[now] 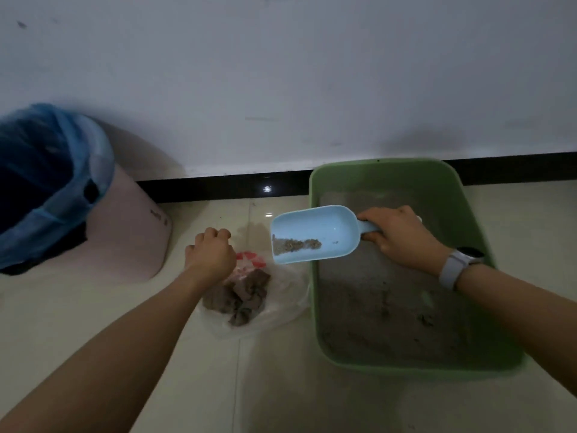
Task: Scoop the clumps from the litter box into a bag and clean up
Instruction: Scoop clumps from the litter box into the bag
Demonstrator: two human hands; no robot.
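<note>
The likeliest slip is a spill: the blue scoop [315, 234], gripped by its handle in the right hand [402, 235], hovers over the left rim of the green litter box [321, 276] with loose grains near its lip, and a tilt before it reaches the bag [281, 295] would scatter them on the floor. The clear bag lies just left of the box, holding grey-brown clumps [240, 298]; the left hand [210, 254] pinches its far edge, and a loosened hold could let the mouth collapse. Farther left stands a pink bin [131, 232].
</note>
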